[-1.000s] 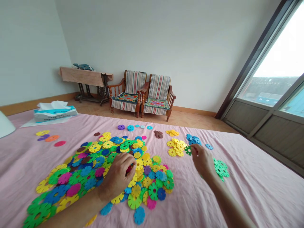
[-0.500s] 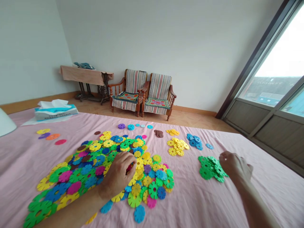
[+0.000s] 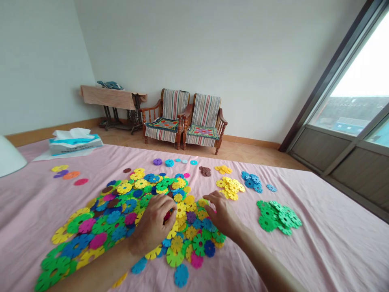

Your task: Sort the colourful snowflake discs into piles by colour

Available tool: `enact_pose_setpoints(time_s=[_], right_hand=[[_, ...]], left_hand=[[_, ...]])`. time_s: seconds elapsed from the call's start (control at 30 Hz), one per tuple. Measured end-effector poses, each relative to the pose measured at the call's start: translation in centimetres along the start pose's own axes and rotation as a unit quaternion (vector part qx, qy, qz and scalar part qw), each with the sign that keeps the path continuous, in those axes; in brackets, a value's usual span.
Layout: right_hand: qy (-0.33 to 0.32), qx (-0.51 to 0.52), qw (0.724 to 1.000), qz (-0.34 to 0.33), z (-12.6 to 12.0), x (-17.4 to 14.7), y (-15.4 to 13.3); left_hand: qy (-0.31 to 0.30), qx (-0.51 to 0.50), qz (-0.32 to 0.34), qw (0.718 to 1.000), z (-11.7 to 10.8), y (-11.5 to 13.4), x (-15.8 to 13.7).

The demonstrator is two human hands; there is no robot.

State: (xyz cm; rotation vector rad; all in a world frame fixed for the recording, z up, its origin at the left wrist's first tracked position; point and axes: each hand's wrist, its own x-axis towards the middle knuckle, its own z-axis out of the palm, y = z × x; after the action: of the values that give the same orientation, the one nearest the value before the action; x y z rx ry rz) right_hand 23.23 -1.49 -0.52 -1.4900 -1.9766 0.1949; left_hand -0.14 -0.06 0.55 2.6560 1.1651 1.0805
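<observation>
A wide heap of flower-shaped plastic discs (image 3: 99, 240) in several colours spreads over the pink cloth. My left hand (image 3: 156, 221) rests on the middle of the heap, fingers curled, with a bit of a red flower disc (image 3: 168, 215) showing between thumb and fingers. Over the heap's right side is my right hand (image 3: 223, 211), its fingers apart and nothing visible in them. Sorted groups lie beyond and to the right: green discs (image 3: 278, 217), yellow discs (image 3: 230, 186), blue discs (image 3: 252, 181) and brown discs (image 3: 205, 171).
A tissue box (image 3: 75, 144) stands at the far left, near a few loose discs (image 3: 71, 175). Small purple and light-blue discs (image 3: 169, 163) line the far side. Beyond the pink cloth (image 3: 328, 211) are two wooden armchairs (image 3: 202, 121) and a covered sewing table (image 3: 107, 97).
My right hand has moved left from beside the green group to the heap's right side. The green discs stay behind. My left hand keeps its place on the heap.
</observation>
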Motion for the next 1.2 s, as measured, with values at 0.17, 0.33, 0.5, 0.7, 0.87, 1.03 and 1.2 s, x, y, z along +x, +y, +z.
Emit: enact_pose_setpoints(time_s=[0.17, 0.33, 0.5, 0.7, 0.87, 1.03, 1.2], right_hand=[[-0.034, -0.027, 0.999, 0.025, -0.1, -0.1, -1.9], [-0.046, 0.039, 0.998, 0.002, 0.0, -1.2, -3.6], [-0.062, 0.136, 0.989, -0.005, -0.2, -1.4, -4.0], [0.073, 0.128, 0.985, 0.087, 1.4, -1.1, -1.1], [0.080, 0.145, 0.980, 0.110, 2.4, -1.4, 0.1], [0.078, 0.141, 0.981, 0.111, 2.6, -1.3, 0.0], [0.082, 0.129, 0.982, 0.113, 2.5, -1.2, 0.0]], left_hand=[[-0.002, -0.004, -0.004, 1.000, 0.0, 0.1, -0.1], [-0.004, -0.005, -0.011, 1.000, -0.1, 0.2, -0.1], [0.000, -0.009, -0.010, 1.000, -0.2, 0.3, -0.1], [0.016, -0.031, -0.010, 0.999, -0.6, 0.2, 0.2], [-0.012, -0.012, -0.017, 1.000, -1.3, -0.3, 3.4], [-0.113, 0.107, -0.044, 0.987, 0.4, -2.8, 9.0], [-0.173, 0.140, -0.089, 0.971, 3.8, -5.6, 11.9]])
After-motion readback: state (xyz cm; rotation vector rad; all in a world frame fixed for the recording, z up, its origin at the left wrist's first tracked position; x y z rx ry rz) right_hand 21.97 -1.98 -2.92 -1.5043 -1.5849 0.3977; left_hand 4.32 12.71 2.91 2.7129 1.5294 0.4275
